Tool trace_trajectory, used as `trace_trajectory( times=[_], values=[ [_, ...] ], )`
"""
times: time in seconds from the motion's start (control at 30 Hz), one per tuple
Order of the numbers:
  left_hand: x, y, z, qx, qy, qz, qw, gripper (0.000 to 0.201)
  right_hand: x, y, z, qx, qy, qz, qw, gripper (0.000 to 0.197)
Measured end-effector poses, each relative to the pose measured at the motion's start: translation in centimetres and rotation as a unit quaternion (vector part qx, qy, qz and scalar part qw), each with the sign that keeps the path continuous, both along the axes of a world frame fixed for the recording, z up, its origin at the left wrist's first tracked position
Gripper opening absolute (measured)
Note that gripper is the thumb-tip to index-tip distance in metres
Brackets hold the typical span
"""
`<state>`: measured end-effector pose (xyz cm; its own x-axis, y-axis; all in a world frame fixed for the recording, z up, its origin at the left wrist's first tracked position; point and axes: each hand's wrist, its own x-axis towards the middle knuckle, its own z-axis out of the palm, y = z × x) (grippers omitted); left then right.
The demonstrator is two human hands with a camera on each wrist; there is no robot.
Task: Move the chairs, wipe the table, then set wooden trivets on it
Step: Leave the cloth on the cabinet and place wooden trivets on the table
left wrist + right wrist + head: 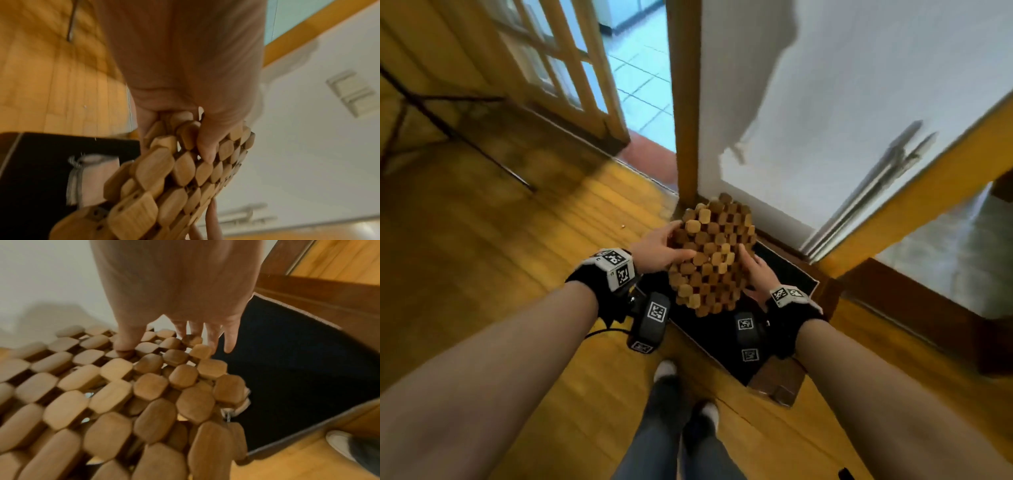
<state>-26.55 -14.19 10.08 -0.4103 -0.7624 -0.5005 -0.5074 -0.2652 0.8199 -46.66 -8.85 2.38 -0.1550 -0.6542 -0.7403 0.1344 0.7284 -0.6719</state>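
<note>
The wooden trivets are mats of linked pale and dark wood blocks; they look layered, more than one. I hold them flat above an open dark box on the floor. My left hand grips their left edge, thumb on top and fingers beneath. In the left wrist view the left hand curls its thumb over the blocks of the trivets. My right hand pinches the right edge. The right wrist view shows the right hand with its thumb on the trivets and its fingers past the edge over the box.
A wooden door post and a white wall stand just behind the box. A metal bar leans at the right. Thin dark furniture legs cross the wooden floor at the left. My feet are beside the box.
</note>
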Motion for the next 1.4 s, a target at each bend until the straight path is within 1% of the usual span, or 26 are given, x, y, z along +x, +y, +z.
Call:
trace_trajectory(
  times=[0.03,0.13,0.17,0.23,0.27,0.3,0.37,0.4,0.43,0.53,0.57,0.67,0.77,0.83,0.9,0.93,0.97,1.0,1.03,1.07,1.1,1.17,1.2,1.3,1.37,1.4],
  values=[
    [1.5,0.4,0.9,-0.003,0.022,0.036,0.999,0.066,1.4,-0.3,1.3,-0.006,-0.029,0.024,0.999,0.094],
    [7.0,2.5,3.0,-0.009,0.071,0.175,0.982,0.047,6.4,-0.9,3.5,-0.018,-0.119,0.129,0.984,0.07],
    [9.0,3.4,3.5,-0.007,0.089,0.22,0.972,0.043,8.6,-1.2,4.1,-0.012,-0.139,0.155,0.978,0.069],
    [12.5,5.0,4.2,-0.003,0.108,0.28,0.954,0.04,12.3,-1.5,4.6,0.001,-0.163,0.203,0.966,0.085],
    [14.9,6.2,4.4,-0.003,0.113,0.316,0.942,0.037,14.7,-1.4,4.9,0.004,-0.168,0.231,0.958,0.087],
    [17.1,7.3,4.5,0.001,0.118,0.348,0.93,0.037,16.7,-1.3,5.3,0.003,-0.169,0.249,0.954,0.077],
    [21.4,9.9,4.8,0.011,0.114,0.405,0.907,0.04,20.9,-0.6,6.4,0.005,-0.141,0.296,0.945,0.034],
    [23.5,11.4,4.6,0.016,0.113,0.432,0.895,0.042,22.9,-0.2,6.9,0.011,-0.119,0.331,0.936,0.02],
    [25.8,13.2,4.5,0.024,0.112,0.463,0.879,0.044,25.4,0.1,7.1,0.015,-0.1,0.367,0.925,0.016],
    [31.9,18.4,3.1,0.057,0.098,0.557,0.823,0.047,32.2,1.4,7.9,-0.004,-0.068,0.449,0.891,0.031],
    [33.8,20.0,2.5,0.066,0.09,0.583,0.805,0.05,34.6,1.6,7.5,-0.015,-0.044,0.483,0.874,0.035],
    [39.3,24.9,1.5,0.077,0.088,0.65,0.751,0.069,43.3,3.2,6.4,-0.045,0.021,0.561,0.827,0.049],
    [43.8,28.8,1.4,0.079,0.11,0.694,0.707,0.061,50.5,4.5,4.3,-0.066,0.016,0.603,0.795,0.053],
    [46.5,31.3,1.5,0.081,0.133,0.707,0.69,0.063,54.6,5.8,3.7,-0.084,0.014,0.631,0.771,0.059],
    [49.0,33.1,1.3,0.077,0.143,0.71,0.685,0.061,57.8,6.3,2.8,-0.101,0.006,0.641,0.761,0.08],
    [50.5,34.0,1.3,0.079,0.15,0.714,0.68,0.064,59.9,6.3,1.9,-0.102,0.01,0.648,0.755,0.095],
    [52.1,34.8,0.6,0.086,0.155,0.722,0.669,0.072,61.5,6.4,1.6,-0.103,0.011,0.652,0.751,0.101],
    [53.2,35.5,1.2,0.094,0.169,0.73,0.655,0.083,63.6,6.5,1.4,-0.102,0.005,0.66,0.745,0.093],
    [54.7,36.0,0.7,0.098,0.181,0.742,0.638,0.089,64.9,7.1,2.5,-0.107,-0.002,0.665,0.739,0.075],
    [55.4,36.2,1.5,0.106,0.187,0.75,0.625,0.087,66.6,7.4,3.2,-0.11,-0.003,0.675,0.73,0.059],
    [56.1,36.3,2.7,0.115,0.192,0.759,0.611,0.079,68.2,8.2,5.0,-0.113,0.001,0.688,0.717,0.051],
    [58.0,36.1,3.6,0.116,0.193,0.78,0.584,0.062,71.8,8.5,6.3,-0.131,0.011,0.708,0.694,0.039],
    [59.1,36.0,3.5,0.114,0.178,0.792,0.573,0.056,73.4,8.4,6.6,-0.144,0.013,0.715,0.684,0.035],
    [63.4,35.7,3.0,0.118,0.11,0.825,0.542,0.069,79.4,7.7,6.4,-0.152,0.011,0.741,0.654,0.038],
    [66.4,35.4,3.0,0.109,0.109,0.841,0.519,0.07,83.9,7.1,6.2,-0.143,0.007,0.758,0.637,0.037],
    [67.8,35.2,3.0,0.1,0.124,0.842,0.516,0.069,85.9,6.8,6.2,-0.136,0.001,0.762,0.633,0.038]
  ],
)
